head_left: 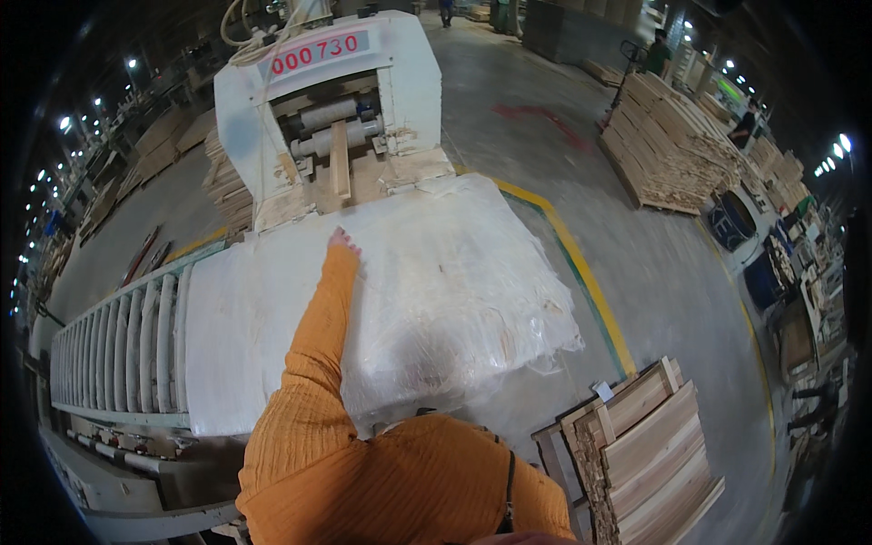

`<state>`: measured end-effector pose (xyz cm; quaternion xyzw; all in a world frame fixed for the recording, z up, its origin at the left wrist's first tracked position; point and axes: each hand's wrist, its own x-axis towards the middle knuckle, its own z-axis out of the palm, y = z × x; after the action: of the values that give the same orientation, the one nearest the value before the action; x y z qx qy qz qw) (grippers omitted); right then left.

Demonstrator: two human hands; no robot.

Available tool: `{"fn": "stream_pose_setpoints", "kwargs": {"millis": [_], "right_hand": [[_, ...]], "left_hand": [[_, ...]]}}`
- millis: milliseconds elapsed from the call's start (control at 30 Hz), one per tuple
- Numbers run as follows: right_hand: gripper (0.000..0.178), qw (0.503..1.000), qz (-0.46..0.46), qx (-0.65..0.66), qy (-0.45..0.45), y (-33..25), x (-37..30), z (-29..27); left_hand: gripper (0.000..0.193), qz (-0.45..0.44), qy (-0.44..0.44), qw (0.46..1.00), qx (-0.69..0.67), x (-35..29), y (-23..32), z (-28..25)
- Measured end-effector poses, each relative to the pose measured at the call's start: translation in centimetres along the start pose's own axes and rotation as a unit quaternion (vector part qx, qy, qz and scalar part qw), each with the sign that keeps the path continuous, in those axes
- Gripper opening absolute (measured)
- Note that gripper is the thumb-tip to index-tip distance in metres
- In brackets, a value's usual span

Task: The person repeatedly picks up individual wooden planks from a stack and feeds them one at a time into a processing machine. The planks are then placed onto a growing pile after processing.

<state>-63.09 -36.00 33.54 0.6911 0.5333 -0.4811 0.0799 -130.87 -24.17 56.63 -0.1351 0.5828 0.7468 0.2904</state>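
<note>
My left hand reaches forward over a table covered in clear plastic film. Its fingers look loosely bent and apart, and I see nothing in them. Just beyond the hand, a narrow wooden board lies lengthwise in the mouth of a white machine. The board's far end is at the metal rollers, and a gap separates its near end from my fingers. My right hand is out of view.
A roller conveyor adjoins the table on the left. Stacked boards sit low at my right, and a larger timber stack stands farther off. A yellow floor line runs past the table. Other people are in the distance.
</note>
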Motion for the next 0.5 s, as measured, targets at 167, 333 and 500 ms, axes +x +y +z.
{"fn": "stream_pose_setpoints", "kwargs": {"millis": [167,333,500], "right_hand": [[0.027,1.0,0.005,-0.017,0.026,-0.4,-0.9,0.6],[0.029,0.999,0.03,-0.013,0.018,-2.1,-2.2,0.6],[0.031,0.999,0.032,-0.002,0.016,-3.1,-3.4,0.4]], "left_hand": [[0.048,0.111,0.088,0.984,0.111,1.0,4.2,1.9],[0.049,0.208,0.076,0.956,0.193,0.6,7.1,2.8],[0.053,0.223,0.052,0.948,0.223,2.2,6.6,3.8]]}}
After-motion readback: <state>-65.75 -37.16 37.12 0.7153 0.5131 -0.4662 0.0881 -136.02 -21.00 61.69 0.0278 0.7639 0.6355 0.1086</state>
